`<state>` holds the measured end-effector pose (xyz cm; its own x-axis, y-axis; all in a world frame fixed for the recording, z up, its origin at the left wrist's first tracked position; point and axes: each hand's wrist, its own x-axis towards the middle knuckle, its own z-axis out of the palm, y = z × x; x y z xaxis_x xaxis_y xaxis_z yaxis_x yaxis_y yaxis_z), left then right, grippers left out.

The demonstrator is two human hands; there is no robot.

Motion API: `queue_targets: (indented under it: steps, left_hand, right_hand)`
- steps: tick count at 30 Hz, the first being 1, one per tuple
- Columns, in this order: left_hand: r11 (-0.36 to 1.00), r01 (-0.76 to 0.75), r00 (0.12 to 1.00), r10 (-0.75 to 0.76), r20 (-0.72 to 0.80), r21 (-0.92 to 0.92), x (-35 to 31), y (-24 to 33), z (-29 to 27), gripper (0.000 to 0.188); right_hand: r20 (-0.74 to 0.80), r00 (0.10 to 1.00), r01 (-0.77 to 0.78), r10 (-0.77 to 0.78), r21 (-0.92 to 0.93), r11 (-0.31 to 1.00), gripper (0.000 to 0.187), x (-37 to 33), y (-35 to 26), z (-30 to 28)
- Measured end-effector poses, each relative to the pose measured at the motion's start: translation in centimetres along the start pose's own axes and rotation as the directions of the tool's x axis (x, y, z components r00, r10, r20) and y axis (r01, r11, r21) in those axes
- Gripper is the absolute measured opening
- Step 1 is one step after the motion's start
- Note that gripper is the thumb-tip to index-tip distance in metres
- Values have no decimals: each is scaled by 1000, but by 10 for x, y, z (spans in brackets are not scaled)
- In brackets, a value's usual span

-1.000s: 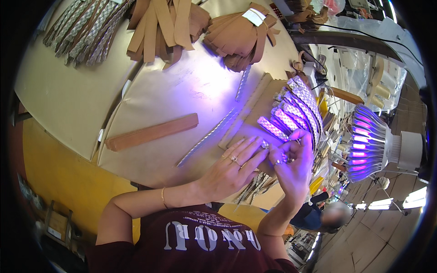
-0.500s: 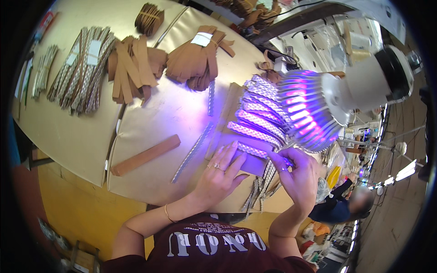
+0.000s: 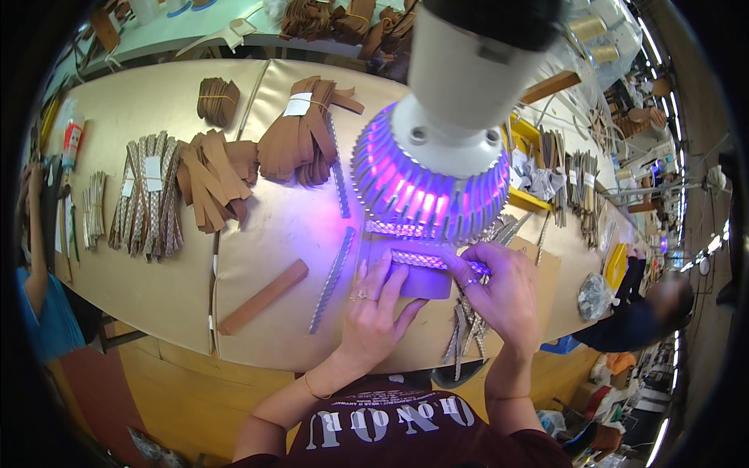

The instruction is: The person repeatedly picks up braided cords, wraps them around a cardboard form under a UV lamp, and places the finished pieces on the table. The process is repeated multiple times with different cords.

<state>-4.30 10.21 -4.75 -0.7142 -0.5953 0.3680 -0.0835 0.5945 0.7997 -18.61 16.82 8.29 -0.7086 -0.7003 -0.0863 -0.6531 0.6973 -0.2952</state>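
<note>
A short braided strap (image 3: 420,259) lies across a flat strip (image 3: 425,282), both tinted purple by lamp light. My right hand (image 3: 499,295) pinches the strap's right end between thumb and fingers. Stretched fingers of my left hand (image 3: 373,312) rest on the strip at the strap's left end. Right above is a finned lamp (image 3: 429,183) glowing purple, which hides most of the row of braided straps behind it; one of them (image 3: 402,228) peeks out below its rim. Below my right hand, loose braided straps (image 3: 466,331) hang toward the table's near edge.
Bundles of brown strips (image 3: 300,140) and braided straps (image 3: 148,195) lie on the gold-coloured table (image 3: 265,234) to the left. A single brown strip (image 3: 264,296) and a thin braid (image 3: 331,281) are nearer. A yellow bin (image 3: 530,199) stands at right. Other people (image 3: 647,312) are at both sides.
The whole view has turned and shifted, so the lamp now covers most of the strap row. Both hands stay at the same strap; my right fingers have shifted slightly along its right end.
</note>
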Motion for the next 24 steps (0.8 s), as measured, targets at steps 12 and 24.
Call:
queue_targets:
  steps: [12, 24]
  left_hand:
    - [999, 15, 999, -17, 47, 50, -1, 0, 1, 58]
    - [925, -77, 995, 46, 92, 372, 6, 18, -25, 60]
  right_hand:
    - [35, 998, -55, 51, 108, 993, 37, -7, 23, 19]
    - [10, 998, -63, 64, 415, 907, 37, -10, 40, 29]
